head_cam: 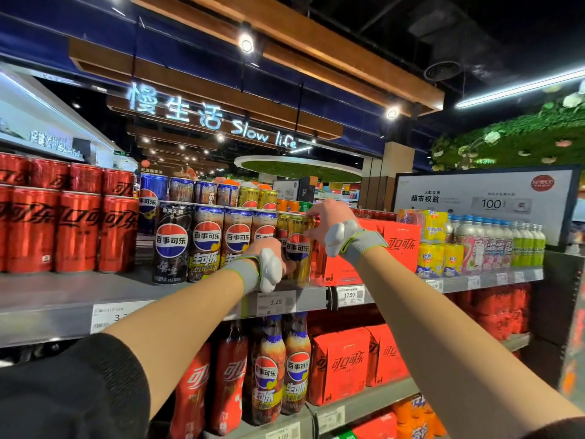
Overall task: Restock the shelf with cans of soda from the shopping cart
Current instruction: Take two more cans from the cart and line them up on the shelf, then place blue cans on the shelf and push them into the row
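While both arms reach forward, top shelf (158, 296) carries red cola cans (76, 229) at left, Pepsi cans (205, 242) mid, red cartons (402, 248) at right. Gold can (300, 248) upright at shelf front, between Pepsi cans and cartons. Right hand (326, 218) pinches its top rim. Left hand (267, 248) curls round its lower side.

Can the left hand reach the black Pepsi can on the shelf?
Probably yes: the black aluminium Pepsi can stands at the front of the grey shelf, nothing before it, but the left hand is busy holding the tall gold can.
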Demonstrator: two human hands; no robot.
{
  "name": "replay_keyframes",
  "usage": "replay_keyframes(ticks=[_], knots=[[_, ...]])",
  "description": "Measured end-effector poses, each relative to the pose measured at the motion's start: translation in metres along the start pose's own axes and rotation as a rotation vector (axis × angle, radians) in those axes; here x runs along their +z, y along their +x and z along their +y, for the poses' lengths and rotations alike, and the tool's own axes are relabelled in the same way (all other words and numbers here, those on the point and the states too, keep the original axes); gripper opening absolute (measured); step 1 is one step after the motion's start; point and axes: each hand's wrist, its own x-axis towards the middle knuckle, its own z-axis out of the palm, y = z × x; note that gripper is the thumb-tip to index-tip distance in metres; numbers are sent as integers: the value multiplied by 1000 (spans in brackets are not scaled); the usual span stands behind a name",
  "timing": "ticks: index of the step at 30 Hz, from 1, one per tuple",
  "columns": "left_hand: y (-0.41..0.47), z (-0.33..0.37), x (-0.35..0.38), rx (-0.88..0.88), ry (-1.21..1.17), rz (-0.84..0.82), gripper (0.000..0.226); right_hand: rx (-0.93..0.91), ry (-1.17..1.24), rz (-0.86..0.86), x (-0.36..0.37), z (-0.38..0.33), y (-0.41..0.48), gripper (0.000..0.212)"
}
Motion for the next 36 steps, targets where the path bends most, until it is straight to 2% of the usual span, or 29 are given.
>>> replay_keyframes(ticks=[5, 8, 11, 13, 17, 21, 23, 25, 30, 33, 36], knots=[[-39, -14, -17, 62, -87, 193, 18, 31, 148, 101, 6, -11, -21, 55], [-62, -22, -19, 123, -256, 303, 26, 64, 268, 211, 13, -23, -36, 36], [-103, -35, -7, 207, -415, 338, 10, 94, 394, 247, 33, -53, -67, 19], [-125, -50, 10, 211, -503, 333, 9, 142, 471, 206, 56, -73, -95, 14], [-169, -104, 69, 133, -745, 189, 20, 283, 633, 47, 124, -111, -158, 18], [-222, -163, 156, -37, -810, -66, 23, 387, 713, -140, 200, -156, -234, 9], [-248, -182, 197, -126, -808, -156, 21, 381, 711, -244, 230, -169, -267, 16], [-285, -212, 250, -236, -803, -263, 22, 388, 689, -391, 271, -190, -312, 11], [-370, -268, 357, -451, -810, -624, 19, 380, 659, -679, 343, -229, -404, 22], [-411, -290, 405, -526, -628, -696, 17, 387, 635, -802, 380, -245, -447, 18], [-450, -301, 441, -585, -588, -799, 22, 399, 614, -935, 403, -257, -491, 7]])
